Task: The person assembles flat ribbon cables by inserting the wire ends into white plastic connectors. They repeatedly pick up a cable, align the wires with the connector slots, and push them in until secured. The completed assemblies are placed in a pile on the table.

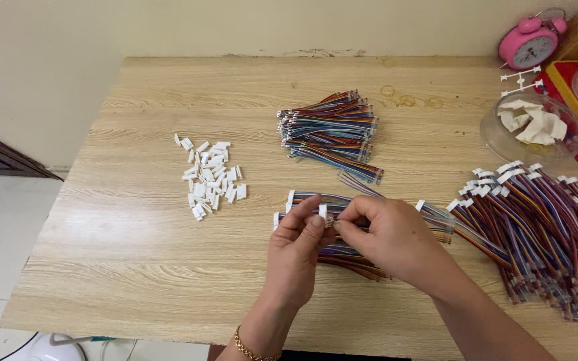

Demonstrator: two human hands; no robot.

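Left hand (297, 249) is pinching a white connector (323, 211) btwn thumb and fingers, above desk (135, 254) centre. Right hand (386, 234) is closed on a wire end (337, 221), feeding it in. Recommended: keep both aligned, press straight, no twisting. Spare connectors (209, 178) are lying well left.

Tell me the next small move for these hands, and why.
Probably press the white connector housing, pinched in the left hand, onto the ribbon cable end held by the right hand. The two parts meet at the fingertips, and the capped cables on the right show that result.
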